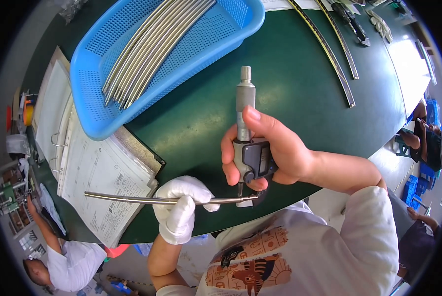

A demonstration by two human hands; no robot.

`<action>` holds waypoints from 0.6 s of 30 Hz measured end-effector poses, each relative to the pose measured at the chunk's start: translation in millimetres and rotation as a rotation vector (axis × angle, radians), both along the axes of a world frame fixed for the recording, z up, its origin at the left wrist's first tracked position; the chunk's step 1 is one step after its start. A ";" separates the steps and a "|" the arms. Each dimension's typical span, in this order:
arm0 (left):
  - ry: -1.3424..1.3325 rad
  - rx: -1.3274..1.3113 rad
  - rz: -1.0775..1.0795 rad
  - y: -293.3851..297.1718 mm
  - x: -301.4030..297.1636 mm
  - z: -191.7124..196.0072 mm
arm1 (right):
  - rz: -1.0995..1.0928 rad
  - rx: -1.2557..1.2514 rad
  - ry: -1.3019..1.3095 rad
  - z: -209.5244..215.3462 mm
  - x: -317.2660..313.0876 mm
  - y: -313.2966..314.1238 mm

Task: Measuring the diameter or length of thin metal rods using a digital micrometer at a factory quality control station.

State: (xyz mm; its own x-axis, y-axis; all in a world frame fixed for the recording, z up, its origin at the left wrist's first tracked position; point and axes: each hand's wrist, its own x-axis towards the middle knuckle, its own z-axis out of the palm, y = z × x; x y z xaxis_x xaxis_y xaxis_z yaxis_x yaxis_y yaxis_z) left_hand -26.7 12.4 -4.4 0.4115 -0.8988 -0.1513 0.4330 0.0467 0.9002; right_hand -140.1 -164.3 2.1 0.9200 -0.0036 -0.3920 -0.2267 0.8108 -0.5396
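My left hand, in a white glove, is closed around a thin metal rod held roughly level near the table's front edge. The rod's right end lies at the jaws of a digital micrometer. Whether the jaws touch the rod, I cannot tell. Bare and ungloved, my right hand grips the micrometer's body, with its thimble pointing away from me and its small display facing right. The thumb rests along the barrel.
A blue perforated basket holding several metal rods stands at the far left. An open ring binder of drawings lies left of my hands. Two steel rulers, a caliper and a glove lie far right. Other people sit nearby.
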 end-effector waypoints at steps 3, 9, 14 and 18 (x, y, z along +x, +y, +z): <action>-0.008 0.014 0.015 -0.3 -0.4 0.8 | -0.032 0.098 -0.014 -3.5 0.2 0.7; -0.024 0.039 0.015 0.3 -1.6 0.8 | 0.001 0.147 0.013 -0.6 -0.9 -1.8; -0.011 0.024 0.036 0.1 -0.8 0.0 | -0.009 0.176 -0.024 -1.7 -2.1 -2.7; 0.014 0.025 0.032 -0.7 0.3 0.7 | -0.055 0.195 -0.057 -5.4 -1.3 -0.6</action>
State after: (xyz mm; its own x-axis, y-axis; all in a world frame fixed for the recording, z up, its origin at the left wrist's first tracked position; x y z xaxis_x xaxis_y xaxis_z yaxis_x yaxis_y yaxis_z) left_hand -26.5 11.7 -3.7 0.4374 -0.8812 -0.1791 0.4439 0.0383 0.8953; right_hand -141.3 -164.9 -3.4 0.9412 0.0169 -0.3374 -0.1532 0.9115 -0.3816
